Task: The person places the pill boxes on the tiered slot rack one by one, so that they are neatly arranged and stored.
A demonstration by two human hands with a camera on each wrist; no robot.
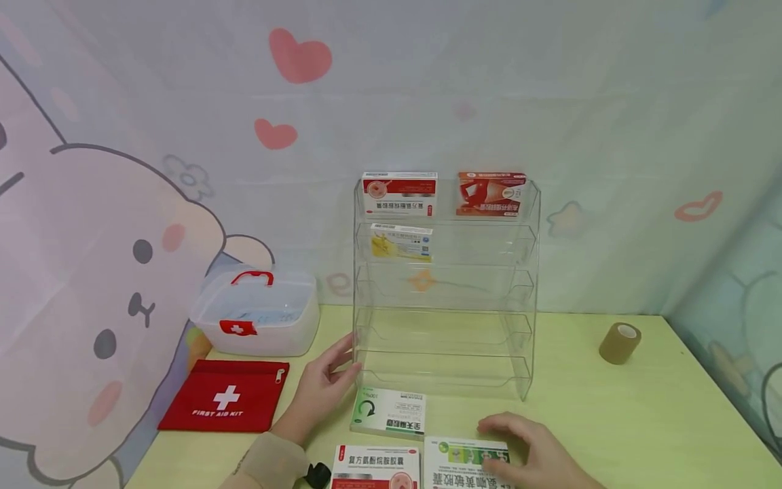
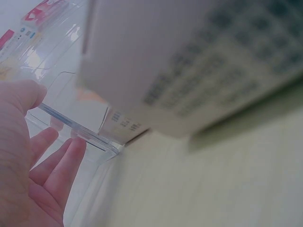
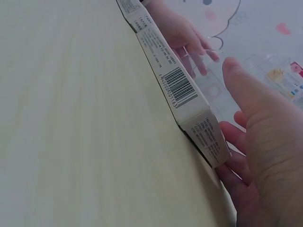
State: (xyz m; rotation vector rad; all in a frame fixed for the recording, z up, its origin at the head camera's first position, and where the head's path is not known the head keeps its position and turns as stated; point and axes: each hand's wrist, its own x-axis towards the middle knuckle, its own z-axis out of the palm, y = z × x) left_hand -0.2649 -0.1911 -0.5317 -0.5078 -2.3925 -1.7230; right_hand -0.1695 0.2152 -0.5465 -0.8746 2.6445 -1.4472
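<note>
My left hand is at the lower left side of a clear tiered display rack. Its fingers lie nearly straight along the outer side panel, with the thumb by the front edge. Over the right end of a white and green medicine box is my right hand, its thumb raised off the box and its fingers beside the box's end. Left of that box lies a red and white medicine box, cut off by the frame. Another white and green medicine box lies before the rack.
On the rack's top tier stand a red and white box and an orange-red box; a yellow and white box stands one tier lower. A white first-aid case and red pouch are left; a brown tape roll stands right.
</note>
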